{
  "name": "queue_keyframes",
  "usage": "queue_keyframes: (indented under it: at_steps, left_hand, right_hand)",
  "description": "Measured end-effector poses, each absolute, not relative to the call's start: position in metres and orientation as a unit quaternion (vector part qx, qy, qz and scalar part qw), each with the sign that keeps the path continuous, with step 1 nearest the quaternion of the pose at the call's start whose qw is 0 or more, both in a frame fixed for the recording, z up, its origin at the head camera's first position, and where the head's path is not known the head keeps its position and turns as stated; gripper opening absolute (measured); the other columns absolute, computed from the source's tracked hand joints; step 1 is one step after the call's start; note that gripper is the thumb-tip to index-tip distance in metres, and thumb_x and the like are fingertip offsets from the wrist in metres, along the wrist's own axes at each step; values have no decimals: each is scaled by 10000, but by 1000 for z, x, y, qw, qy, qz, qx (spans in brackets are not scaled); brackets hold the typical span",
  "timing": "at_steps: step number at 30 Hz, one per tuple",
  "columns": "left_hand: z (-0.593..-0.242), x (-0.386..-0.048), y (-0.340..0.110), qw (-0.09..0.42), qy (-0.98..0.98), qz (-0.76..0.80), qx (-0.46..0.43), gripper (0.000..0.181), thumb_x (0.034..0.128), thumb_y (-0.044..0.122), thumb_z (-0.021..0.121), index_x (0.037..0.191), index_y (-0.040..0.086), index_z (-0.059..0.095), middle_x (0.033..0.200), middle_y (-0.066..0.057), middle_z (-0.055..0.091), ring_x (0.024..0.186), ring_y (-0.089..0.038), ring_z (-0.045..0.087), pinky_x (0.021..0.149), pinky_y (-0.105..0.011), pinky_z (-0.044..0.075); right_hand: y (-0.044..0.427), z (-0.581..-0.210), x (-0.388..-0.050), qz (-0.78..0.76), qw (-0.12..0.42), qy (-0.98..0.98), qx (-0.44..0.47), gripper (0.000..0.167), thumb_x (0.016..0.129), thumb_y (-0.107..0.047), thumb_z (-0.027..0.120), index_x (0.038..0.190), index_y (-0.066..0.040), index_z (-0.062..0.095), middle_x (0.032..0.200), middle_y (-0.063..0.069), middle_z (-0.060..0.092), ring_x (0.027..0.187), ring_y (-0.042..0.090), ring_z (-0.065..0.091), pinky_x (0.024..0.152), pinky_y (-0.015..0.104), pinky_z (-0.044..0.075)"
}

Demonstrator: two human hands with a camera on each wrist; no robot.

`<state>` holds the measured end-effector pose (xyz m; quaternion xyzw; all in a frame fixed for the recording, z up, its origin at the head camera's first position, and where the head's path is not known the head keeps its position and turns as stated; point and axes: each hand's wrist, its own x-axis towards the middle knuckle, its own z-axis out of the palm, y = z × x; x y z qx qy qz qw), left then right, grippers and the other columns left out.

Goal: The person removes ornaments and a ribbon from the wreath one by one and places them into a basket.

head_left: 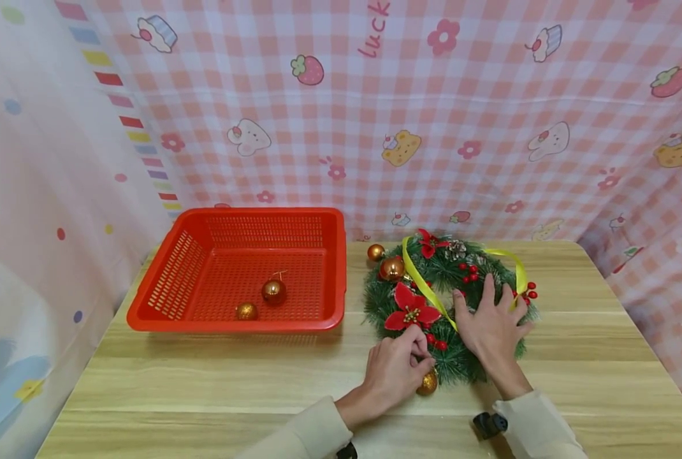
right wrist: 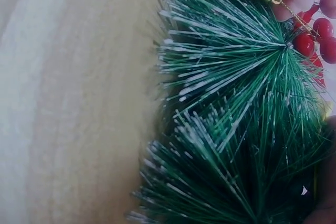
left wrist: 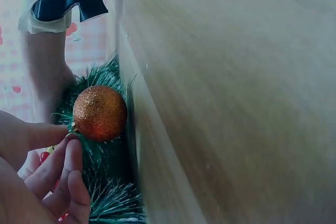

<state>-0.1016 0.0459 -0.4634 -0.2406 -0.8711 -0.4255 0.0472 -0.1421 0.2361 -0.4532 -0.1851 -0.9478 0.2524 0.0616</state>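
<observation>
A green pine wreath [head_left: 450, 363] lies on the table with red poinsettias [head_left: 412, 309], red berries [head_left: 440, 345], pinecones and a yellow ribbon [head_left: 427, 290]. At its near edge my left hand [head_left: 395, 368] pinches the top of a glittery orange-gold Christmas ball [left wrist: 100, 113] between thumb and fingers. A thin gold cord [right wrist: 297, 20] runs from the ball's cap toward the berries in the right wrist view. My right hand [head_left: 493, 325] rests on the wreath's right side with fingers spread. Two other gold balls, one shiny [head_left: 392, 268] and one smaller [head_left: 376, 252], sit at the wreath's upper left.
Left of the wreath stands a red plastic basket [head_left: 332, 319], with a shiny copper ball [head_left: 274, 291] and a glittery ball [head_left: 246, 311] inside. The wooden table [head_left: 203, 389] runs back to a pink checked curtain [head_left: 329, 127].
</observation>
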Motion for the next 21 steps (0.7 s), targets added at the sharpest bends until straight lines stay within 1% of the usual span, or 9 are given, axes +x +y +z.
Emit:
queue_keyframes:
  at_steps: [4,7,16,21]
  left_hand:
    - [-466,-101,47,62,-870,-424,-244,259,819,133,790,819,219,545,732,135,685,623,130,550,600,-150,420]
    - [-465,-99,49,72,-866,-428,-249,253,826,121,776,825,220,543,725,130,684,627,127,550,596,-140,413]
    - [-456,-96,52,78,-857,-440,-258,198,851,113,740,869,205,566,787,108,713,699,99,604,641,-124,430]
    - [-455,-94,55,80,-849,-454,-260,193,878,86,703,874,192,541,797,98,683,706,95,585,632,-111,416]
  right_hand:
    - [236,-453,-142,249,59,-948,-187,841,985,-600,387,1589,-75,131,1568,352,109,1408,604,37,1006,827,20]
    - [236,-453,-141,249,58,-949,-187,841,985,-599,384,1589,-74,127,1570,351,103,1407,605,35,1005,826,24]
    - [236,-455,-140,254,63,-947,-186,847,983,-605,372,1588,-66,127,1573,347,99,1410,592,39,1013,819,24]
    - [236,-455,-141,251,57,-948,-187,838,987,-605,353,1590,-72,118,1579,343,86,1416,588,29,1020,814,15]
